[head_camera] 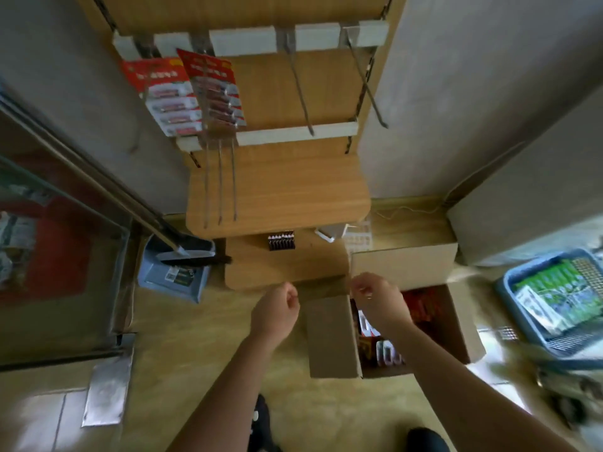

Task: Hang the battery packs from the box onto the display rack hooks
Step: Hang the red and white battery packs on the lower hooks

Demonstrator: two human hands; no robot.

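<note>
While both hands hang low in front of the display rack (277, 187), the left hand (275, 309) has its fingers curled into a loose fist, and no pack shows in it. The right hand (380, 301) is over the open box (332, 337), seen from the back. Its fingers bend down and away, so I cannot tell if they pinch something. A tiny shiny spot sits near the fingertips, too small to make out.

The battery packs (421, 308) lie inside the box on the floor, red and white. The right arm and the box wall hide many of them.

Up on the rack, two bunches of hung packs (173, 106) dangle from the left hooks. Their print is blurry. Two more hooks (301, 93) stick out bare on the right side. The top of the rack is cut off.

A small dark row of batteries (281, 240) sits on a low shelf. A blue basket (509, 288) at the right edge is blurred and partly cut off.
</note>
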